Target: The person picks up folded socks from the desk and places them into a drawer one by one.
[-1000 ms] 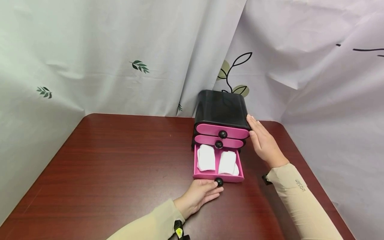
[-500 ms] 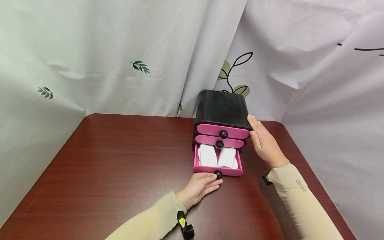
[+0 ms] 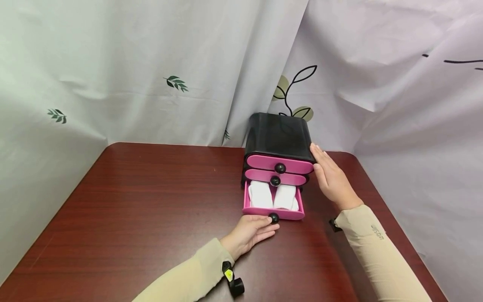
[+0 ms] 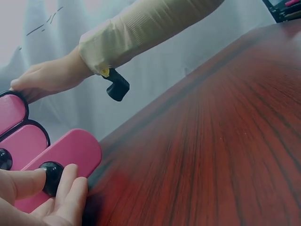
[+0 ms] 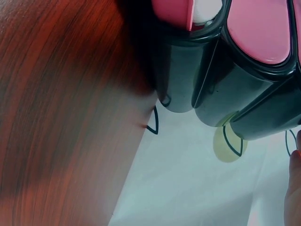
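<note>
A black drawer cabinet [image 3: 280,135] with pink drawer fronts stands at the back right of the table. Its bottom drawer [image 3: 273,214] is pulled partway out, holding two folded white cloth items [image 3: 260,195], one on each side of a divider. My left hand [image 3: 250,233] pinches that drawer's round black knob [image 4: 52,178] between thumb and fingers. With fairly straight fingers, my right hand [image 3: 333,178] rests against the cabinet's right side near the top. Only an edge of the right hand shows in the right wrist view.
The cabinet's top drawer [image 3: 260,162] and middle drawer [image 3: 258,175] are closed. A reddish-brown wooden table [image 3: 151,209] extends left and forward of the cabinet. White curtains [image 3: 143,50] with leaf prints hang close behind and at both sides.
My left hand has moved back toward the cabinet with the knob, sliding the bottom drawer a little inward, mostly in the first half second. My right hand keeps its place.
</note>
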Motion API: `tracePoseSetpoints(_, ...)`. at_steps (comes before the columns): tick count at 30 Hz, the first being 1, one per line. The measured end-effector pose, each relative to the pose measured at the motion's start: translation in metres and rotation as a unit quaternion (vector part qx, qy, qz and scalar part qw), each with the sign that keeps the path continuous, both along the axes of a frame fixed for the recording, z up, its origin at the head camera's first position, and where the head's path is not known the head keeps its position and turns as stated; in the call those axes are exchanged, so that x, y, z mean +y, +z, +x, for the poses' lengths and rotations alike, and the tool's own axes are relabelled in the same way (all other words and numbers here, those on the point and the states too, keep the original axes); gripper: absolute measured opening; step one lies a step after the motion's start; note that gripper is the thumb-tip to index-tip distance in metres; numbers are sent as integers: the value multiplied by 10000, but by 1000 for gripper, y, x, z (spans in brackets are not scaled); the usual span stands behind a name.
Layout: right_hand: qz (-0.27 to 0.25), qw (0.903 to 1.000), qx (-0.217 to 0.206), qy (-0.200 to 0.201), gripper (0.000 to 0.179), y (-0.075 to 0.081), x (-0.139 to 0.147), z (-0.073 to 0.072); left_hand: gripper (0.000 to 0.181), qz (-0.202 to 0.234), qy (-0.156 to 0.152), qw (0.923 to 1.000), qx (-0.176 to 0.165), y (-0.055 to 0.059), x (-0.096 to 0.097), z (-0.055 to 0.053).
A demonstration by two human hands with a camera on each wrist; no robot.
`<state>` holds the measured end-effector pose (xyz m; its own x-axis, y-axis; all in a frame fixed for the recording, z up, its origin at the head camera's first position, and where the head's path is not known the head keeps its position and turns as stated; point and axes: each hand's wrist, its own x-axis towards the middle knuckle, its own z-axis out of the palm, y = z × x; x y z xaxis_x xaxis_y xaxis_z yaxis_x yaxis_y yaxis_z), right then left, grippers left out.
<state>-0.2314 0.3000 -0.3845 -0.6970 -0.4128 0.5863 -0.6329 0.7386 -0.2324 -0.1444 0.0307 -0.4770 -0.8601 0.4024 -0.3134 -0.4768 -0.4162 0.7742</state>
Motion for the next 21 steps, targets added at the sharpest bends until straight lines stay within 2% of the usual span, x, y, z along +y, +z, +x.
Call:
tracePoseSetpoints(14, 30, 10000, -61, 31, 53, 1, -2, -1, 18, -142, -185, 9992, 331, -2, -7, -2)
tracePoseSetpoints(21, 24, 10000, -19, -10, 53, 1, 0, 0, 15, -122, -160, 9994, 294, 0, -5, -2)
